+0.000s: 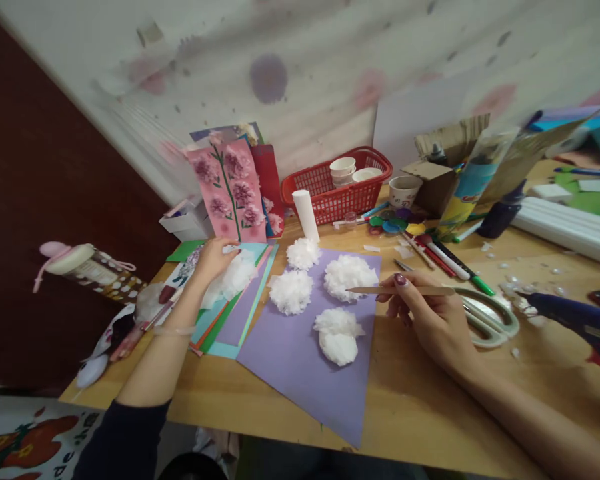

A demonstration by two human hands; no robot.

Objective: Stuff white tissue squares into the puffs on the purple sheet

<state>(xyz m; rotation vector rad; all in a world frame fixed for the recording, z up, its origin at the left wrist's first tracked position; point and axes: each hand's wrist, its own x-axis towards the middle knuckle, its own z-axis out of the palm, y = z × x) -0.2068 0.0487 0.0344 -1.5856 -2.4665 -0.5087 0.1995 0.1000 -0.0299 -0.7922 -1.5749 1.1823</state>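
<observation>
My left hand [216, 259] reaches over a stack of coloured paper [235, 327] at the left. Its thumb and fingers come together at the edge of loose white tissue paper [237, 277]. Held in my right hand [433, 313] is a slim wooden stick [375, 290], its pointed tip directed left at a white tissue pompom [349, 277]. That pompom lies on a purple sheet [300, 360] with two others and a double tissue clump [337, 333]. Pale green scissors [495, 323] lie partly beneath my right hand.
A blue glue gun [575, 313] with a red light sits at the right, near scattered beads. Markers [450, 260], a red basket [337, 193] with cups, and a white roll [306, 215] stand behind. A pink flower card [230, 190] leans at the back left.
</observation>
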